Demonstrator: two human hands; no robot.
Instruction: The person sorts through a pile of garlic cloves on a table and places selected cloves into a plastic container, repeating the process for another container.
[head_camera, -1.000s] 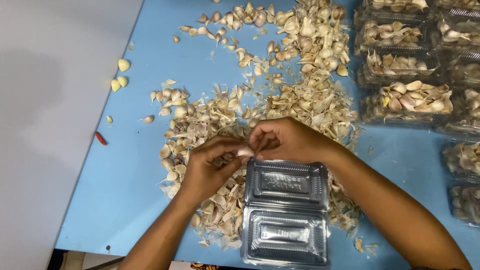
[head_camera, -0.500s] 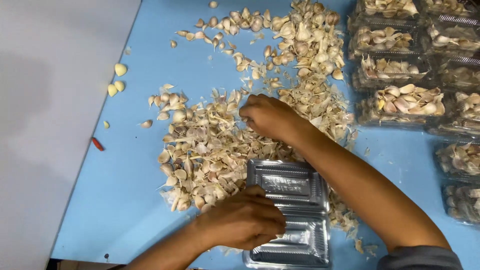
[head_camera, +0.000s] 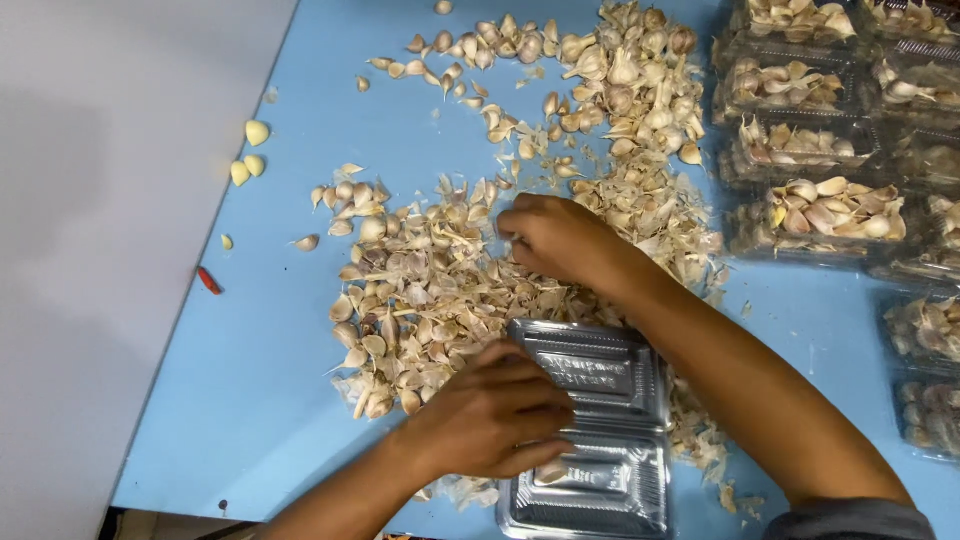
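An open clear plastic clamshell container (head_camera: 610, 375) lies on the blue table near the front edge. My left hand (head_camera: 490, 415) rests over its hinge, and its fingertips pinch a garlic clove (head_camera: 550, 472) down in the near tray. A broad pile of unpeeled garlic cloves and papery skins (head_camera: 420, 270) spreads left of and behind the container. My right hand (head_camera: 555, 235) reaches into this pile. Its fingers are curled down among the cloves and hide whatever they grip.
Several closed clear containers filled with cloves (head_camera: 820, 205) stand stacked along the right side. More garlic (head_camera: 620, 70) is heaped at the back. A few peeled yellow cloves (head_camera: 250, 150) and a small red scrap (head_camera: 208, 281) lie by the table's left edge, next to a grey floor.
A second ago both hands were together above the container. My left hand has since dropped to the near tray with a clove, and my right hand has moved up into the pile.
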